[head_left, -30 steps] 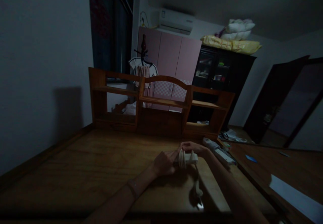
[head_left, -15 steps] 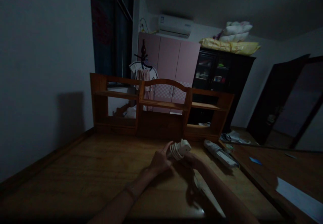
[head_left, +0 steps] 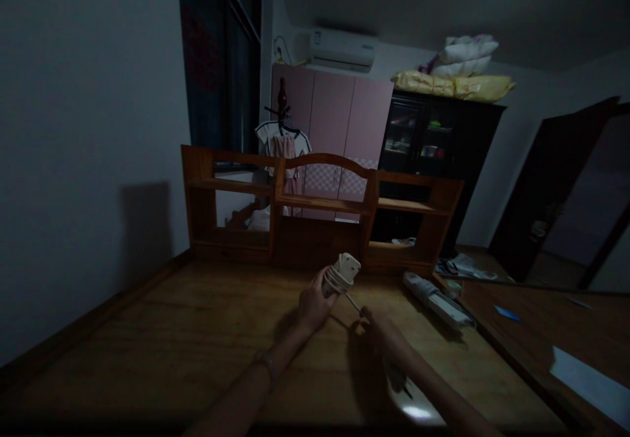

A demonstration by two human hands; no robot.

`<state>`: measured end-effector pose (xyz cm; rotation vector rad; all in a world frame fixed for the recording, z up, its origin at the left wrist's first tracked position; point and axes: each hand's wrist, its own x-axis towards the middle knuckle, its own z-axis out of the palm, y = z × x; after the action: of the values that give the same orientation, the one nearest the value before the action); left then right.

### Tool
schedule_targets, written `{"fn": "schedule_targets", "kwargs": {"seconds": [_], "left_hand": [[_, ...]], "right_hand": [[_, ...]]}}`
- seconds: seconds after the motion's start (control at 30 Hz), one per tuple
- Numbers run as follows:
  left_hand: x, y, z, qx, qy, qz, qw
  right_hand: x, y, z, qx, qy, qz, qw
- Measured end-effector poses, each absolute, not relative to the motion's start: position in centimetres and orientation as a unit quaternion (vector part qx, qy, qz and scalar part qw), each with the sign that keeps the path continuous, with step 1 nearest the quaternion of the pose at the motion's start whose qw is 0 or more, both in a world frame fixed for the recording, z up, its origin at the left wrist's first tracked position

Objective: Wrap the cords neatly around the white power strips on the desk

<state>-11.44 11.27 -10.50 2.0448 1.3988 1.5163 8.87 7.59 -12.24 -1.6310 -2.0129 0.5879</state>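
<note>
My left hand (head_left: 315,304) is wrapped round a white power strip (head_left: 348,266), raised above the wooden desk. Several turns of its white cord (head_left: 338,281) are wound about the strip's body. From these turns a stretch of cord runs down and right to my right hand (head_left: 381,332), whose fingers are closed on it. Below the right forearm, part of the cord's loose end with a dark plug-like tip (head_left: 407,391) shows, partly hidden by the arm. A second white power strip (head_left: 440,302), its cord bundled round one end, lies on the desk to the right.
A wooden shelf unit (head_left: 322,206) stands along the desk's (head_left: 197,345) far edge. On the right, a brown surface (head_left: 531,338) holds a white sheet of paper (head_left: 590,384) and a small blue card (head_left: 506,313). A wall (head_left: 88,161) borders the left side.
My right hand has moved away from the power strip, down and right, drawing out a straight length of cord. The left hand has turned and lifted the strip slightly.
</note>
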Motion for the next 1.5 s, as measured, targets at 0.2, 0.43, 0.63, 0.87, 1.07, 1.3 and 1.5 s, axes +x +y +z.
{"fn": "schedule_targets", "kwargs": {"seconds": [0.2,0.43,0.63,0.87,1.07,1.3,1.5], "left_hand": [[-11.4,10.7,-10.5,0.682,0.522,0.499,0.116],[-11.1,10.9,-10.6,0.69,0.538,0.476,0.087],[-10.6,10.6,-10.9,0.745,0.521,0.411,0.064],[-10.4,9.7,-10.7,0.838,0.436,0.327,0.035],[-9.8,9.1,-11.1,0.909,0.317,0.269,0.03],[-9.6,8.7,-10.8,0.91,0.295,0.284,0.065],[-9.7,8.8,-11.0,0.917,0.305,0.253,0.037]], "right_hand": [[9.7,5.0,-12.3,-0.585,-0.803,-0.087,0.078],[8.2,0.9,-9.1,-0.451,-0.83,-0.327,0.006],[5.4,-2.4,-2.6,-0.405,-0.862,-0.303,-0.043],[6.1,0.6,2.7,-0.432,-0.883,-0.183,-0.014],[6.1,4.5,2.9,-0.409,-0.902,-0.138,0.022],[9.5,10.3,1.5,-0.381,-0.921,0.044,0.065],[11.9,13.1,-1.1,-0.311,-0.912,0.223,0.151]]}}
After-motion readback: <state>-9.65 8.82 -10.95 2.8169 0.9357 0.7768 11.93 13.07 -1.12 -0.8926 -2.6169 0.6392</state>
